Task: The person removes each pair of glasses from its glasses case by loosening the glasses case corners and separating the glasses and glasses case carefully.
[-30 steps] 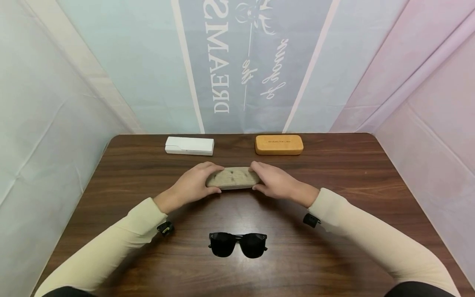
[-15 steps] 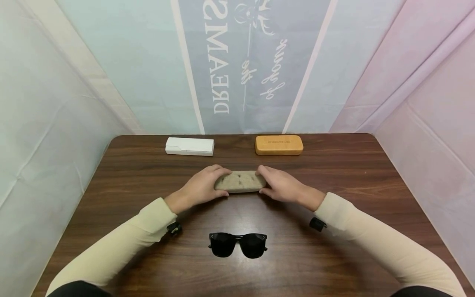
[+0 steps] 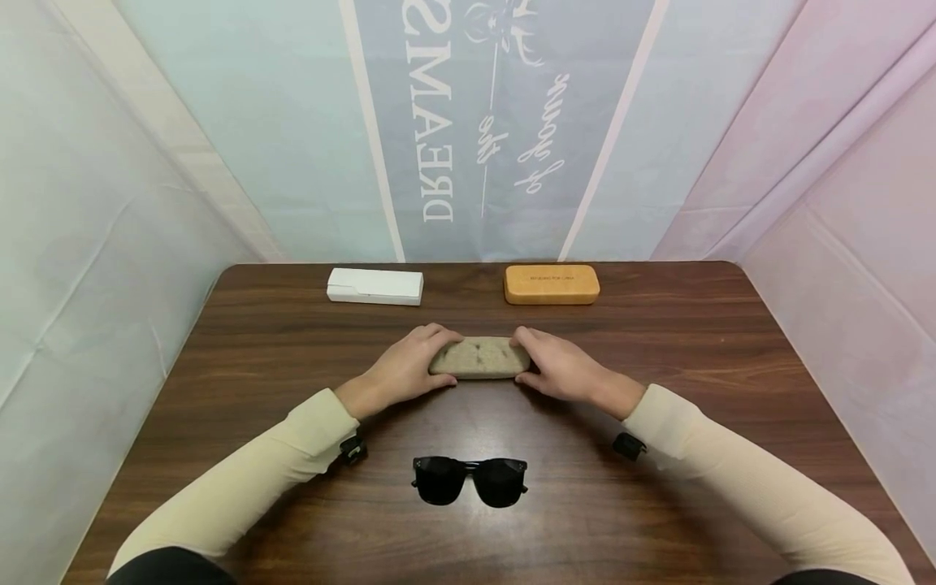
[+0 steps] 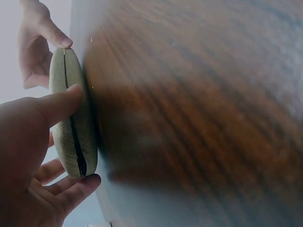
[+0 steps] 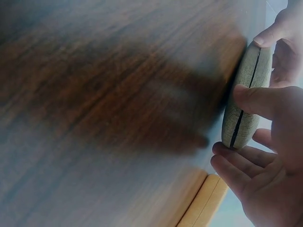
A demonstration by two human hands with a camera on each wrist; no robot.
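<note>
A grey-green, fabric-textured glasses case [image 3: 480,359] lies across the middle of the table between both hands. My left hand [image 3: 405,366] grips its left end, thumb along the near side and fingers at the far side. The right hand [image 3: 563,367] holds the opposite end in the same way. In the left wrist view a dark seam runs along the edge of the case [image 4: 86,137], a little wider toward one end. The seam of the case [image 5: 246,101] is thin in the right wrist view. Black sunglasses [image 3: 470,481] lie nearer to me, lenses facing me.
At the back of the brown wooden table [image 3: 256,349] stand a white glasses case [image 3: 375,287] on the left and a tan-yellow glasses case [image 3: 552,284] on the right. Behind them hangs a printed cloth backdrop [image 3: 468,162], with pale cloth walls at both sides.
Both hands have moved the grey-green case to the right and slightly toward me, most of it in the first half second. The sunglasses and the two back cases have stayed put.
</note>
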